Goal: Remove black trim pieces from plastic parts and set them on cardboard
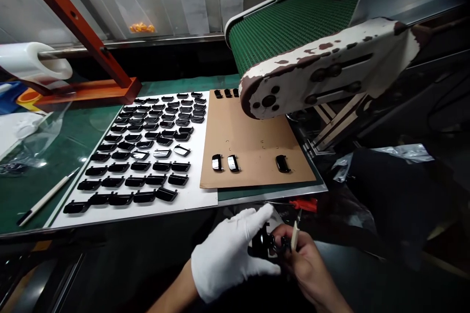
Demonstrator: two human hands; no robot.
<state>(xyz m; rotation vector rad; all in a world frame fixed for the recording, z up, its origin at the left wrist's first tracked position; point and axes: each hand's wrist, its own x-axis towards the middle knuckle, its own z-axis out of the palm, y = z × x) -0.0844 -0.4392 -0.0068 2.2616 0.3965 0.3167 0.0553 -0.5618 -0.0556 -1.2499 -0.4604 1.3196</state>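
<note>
Low in the view, my left hand [229, 254] wears a white glove and holds a glossy black plastic part [261, 244] against its fingers. My right hand [303, 269] is bare and sits just right of the part, gripping a slim pale-handled tool [294, 235] whose tip meets the part. The part's far side is partly hidden by my fingers. Both hands are below the near edge of the bench.
A white board [135, 212] holds rows of black parts, and a brown cardboard sheet [249, 137] holds several more. A green belt conveyor [286, 29] overhangs the cardboard. A red-handled tool [304, 205] lies near my hands, and a white-handled knife [46, 198] lies on the green mat [44, 151].
</note>
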